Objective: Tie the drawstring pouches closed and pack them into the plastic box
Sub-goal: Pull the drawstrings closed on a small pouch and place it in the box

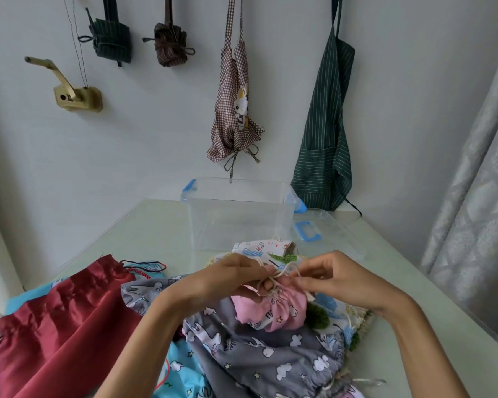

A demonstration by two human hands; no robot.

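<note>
A small pink drawstring pouch (273, 310) with its neck gathered lies on top of a pile of pouches in front of me. My left hand (236, 272) and my right hand (328, 274) both pinch its beige drawstring (282, 272), which loops between my fingers just above the pouch neck. Under it lie a grey cloud-print pouch (270, 351), a white printed pouch (270, 247) and a blue star-print pouch (184, 372). A dark red satin pouch (61, 320) lies to the left. The clear plastic box (236, 214) with blue latches stands open behind the pile; nothing shows inside it.
The box's clear lid (325, 234) with a blue handle lies flat to the right of the box. Aprons and folded bundles hang on the wall behind the table (144, 228). A grey curtain (477, 196) hangs at the right. The table's right edge runs diagonally near my right arm.
</note>
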